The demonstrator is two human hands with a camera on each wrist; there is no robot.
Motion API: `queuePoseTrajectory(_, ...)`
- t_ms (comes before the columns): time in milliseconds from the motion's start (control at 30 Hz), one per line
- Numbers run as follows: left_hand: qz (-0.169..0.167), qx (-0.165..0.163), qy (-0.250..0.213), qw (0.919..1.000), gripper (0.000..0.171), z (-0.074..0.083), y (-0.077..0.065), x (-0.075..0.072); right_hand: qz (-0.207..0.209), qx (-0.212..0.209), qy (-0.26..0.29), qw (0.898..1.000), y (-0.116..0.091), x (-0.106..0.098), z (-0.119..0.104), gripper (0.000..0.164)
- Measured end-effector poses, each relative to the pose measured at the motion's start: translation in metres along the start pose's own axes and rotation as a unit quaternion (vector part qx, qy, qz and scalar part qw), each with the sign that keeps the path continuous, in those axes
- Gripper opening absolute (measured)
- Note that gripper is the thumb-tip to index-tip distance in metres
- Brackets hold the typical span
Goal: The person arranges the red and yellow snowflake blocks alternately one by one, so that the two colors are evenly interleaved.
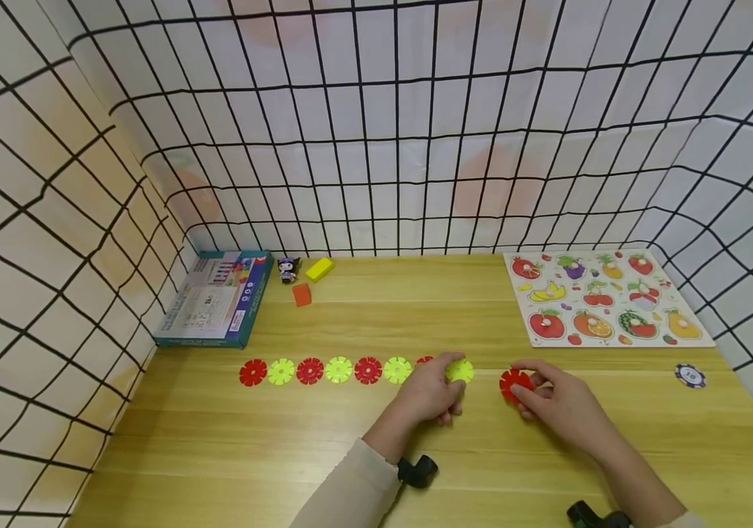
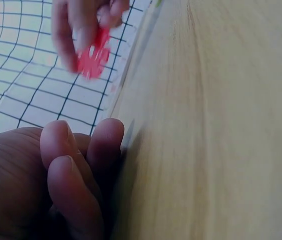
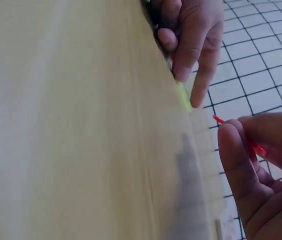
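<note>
A row of flat notched plastic discs, red and yellow by turns, lies on the table; a red disc is at its left end. My left hand is at the row's right end, its straight index finger and thumb at the edges of a yellow disc. It partly covers a red disc. To its right, my right hand pinches another red disc between thumb and fingers. The right wrist view shows this held red disc nearly edge-on, above the table.
A fruit picture board lies at the back right, with a poker chip before it. At the back left are a boxed set, a small figurine, a yellow block and an orange block. Black wire mesh surrounds the table.
</note>
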State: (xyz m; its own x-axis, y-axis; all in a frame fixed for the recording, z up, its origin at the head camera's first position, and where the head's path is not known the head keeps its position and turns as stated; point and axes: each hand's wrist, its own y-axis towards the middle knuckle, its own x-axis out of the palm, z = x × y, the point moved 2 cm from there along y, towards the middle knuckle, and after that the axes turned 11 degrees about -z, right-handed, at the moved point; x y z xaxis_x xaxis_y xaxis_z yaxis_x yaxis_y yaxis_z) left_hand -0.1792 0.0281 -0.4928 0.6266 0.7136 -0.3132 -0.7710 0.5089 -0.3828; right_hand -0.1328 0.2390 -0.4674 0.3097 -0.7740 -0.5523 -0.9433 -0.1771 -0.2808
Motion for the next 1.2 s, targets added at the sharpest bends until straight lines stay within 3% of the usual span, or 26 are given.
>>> queuePoseTrajectory(133,0.0,0.002,0.003,1.0,0.048,0.001,0.0,0.0,-0.005,0.012,0.001,1.0,0.025,0.003,-0.003,0.043)
queuePoseTrajectory(200,-0.002,0.002,0.005,1.0,0.048,0.001,0.0,0.0,-0.01,0.021,-0.026,0.999,0.034,0.004,-0.003,0.042)
queuePoseTrajectory(433,-0.005,-0.001,0.012,0.9999,0.048,0.001,0.0,0.001,0.019,-0.012,-0.192,0.981,0.049,0.004,-0.009,0.039)
queuePoseTrajectory(633,-0.003,-0.003,0.013,0.9999,0.047,0.002,-0.001,0.0,0.031,-0.021,-0.205,0.978,0.052,0.006,-0.008,0.035)
queuePoseTrajectory(800,-0.005,0.002,0.01,0.9999,0.048,0.002,-0.002,0.0,0.021,-0.008,-0.16,0.987,0.044,0.002,-0.008,0.04)
queuePoseTrajectory(1000,0.0,0.022,0.013,0.9997,0.05,0.001,-0.003,0.0,0.019,-0.017,-0.13,0.991,0.02,-0.02,0.004,0.044)
queuePoseTrajectory(1200,0.007,0.052,0.097,0.9939,0.049,0.001,0.002,0.001,0.02,0.009,-0.136,0.99,-0.011,-0.044,0.035,0.049)
